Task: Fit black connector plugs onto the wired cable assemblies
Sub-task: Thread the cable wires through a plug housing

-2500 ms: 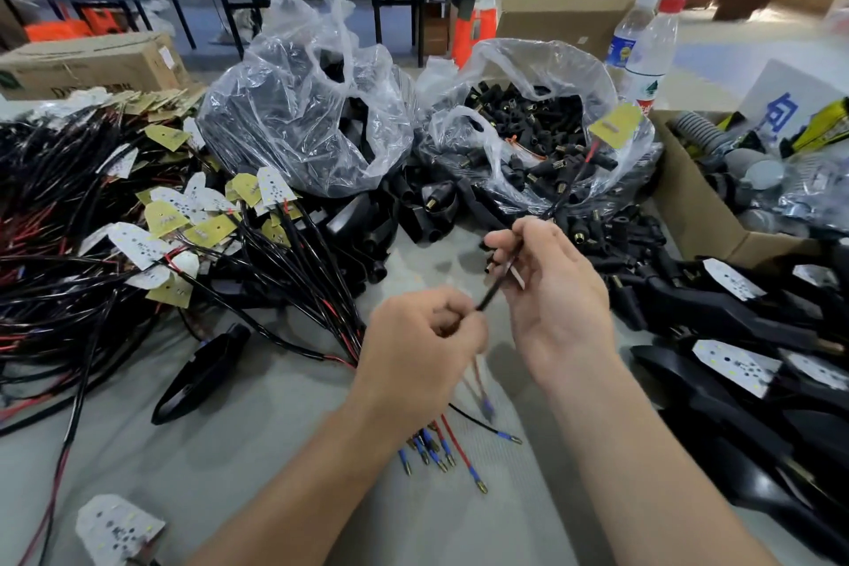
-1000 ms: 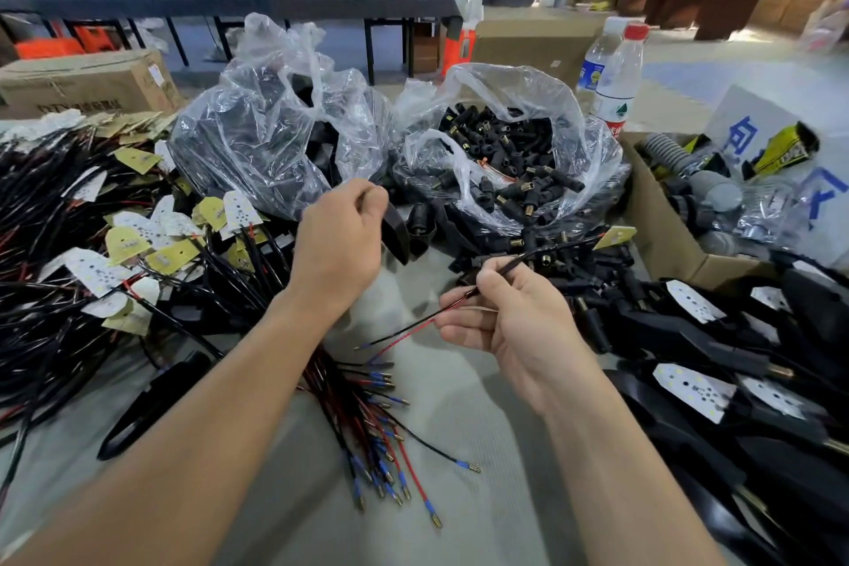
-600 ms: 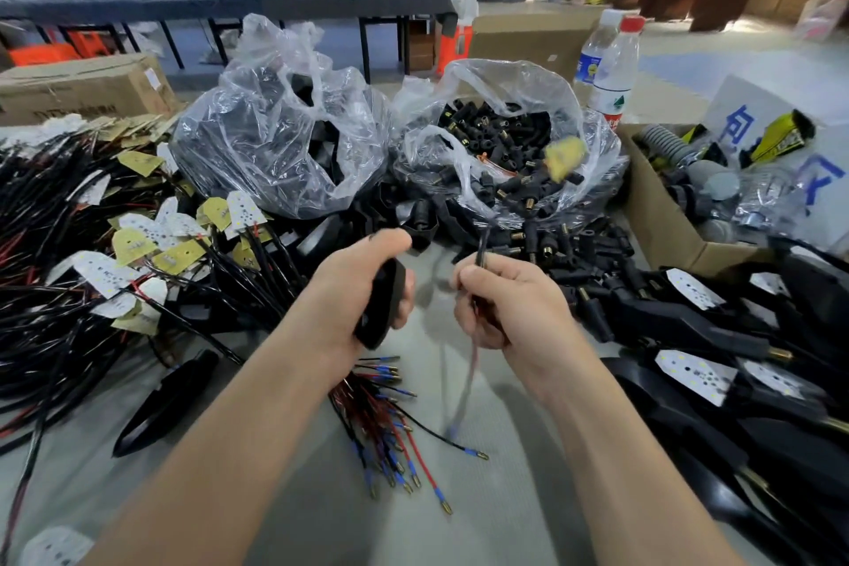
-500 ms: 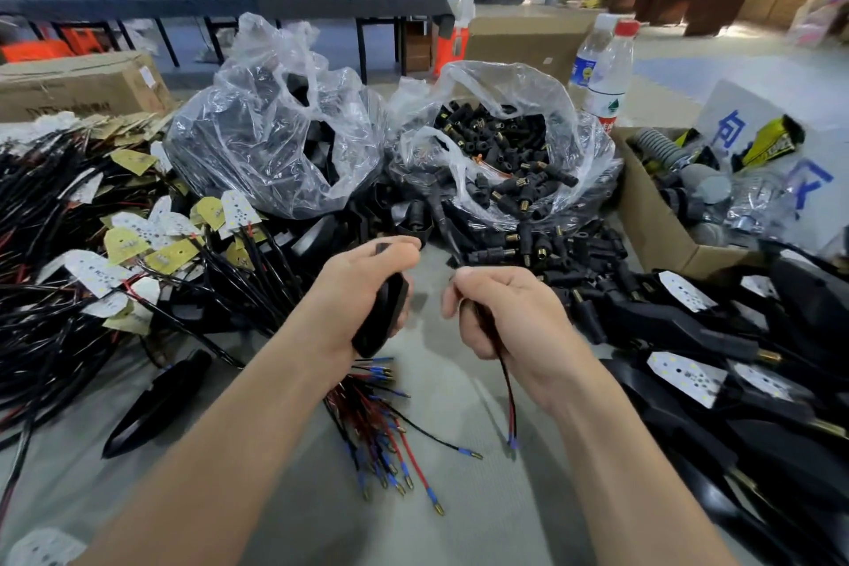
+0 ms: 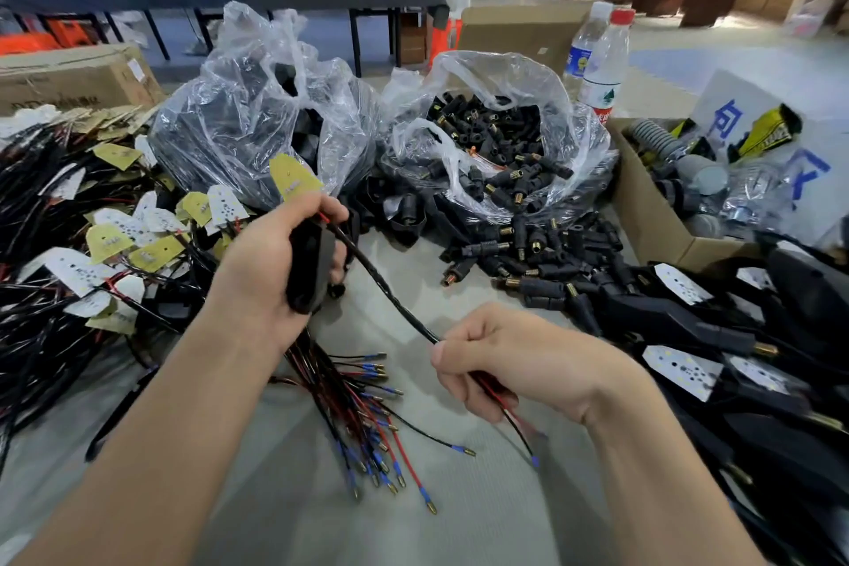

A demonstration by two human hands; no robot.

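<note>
Left grip (image 5: 271, 262) clasps a black housing (image 5: 307, 271); right grip (image 5: 519, 358) clenches the cable (image 5: 388, 290) spanning both. Connector plugs (image 5: 519, 248) lie just beyond. Bare worktop (image 5: 482, 519) lies between the left wire heap (image 5: 55, 244) and the right housing pile (image 5: 735, 358).

There is one wide-angle view, from the person's head. It faces forward and down over the grey table (image 5: 459, 524). It sits close, so both forearms fill the lower frame, with the left hand (image 5: 275, 271) and right hand (image 5: 519, 363) near the centre. The room beyond bends along the top edge.
</note>
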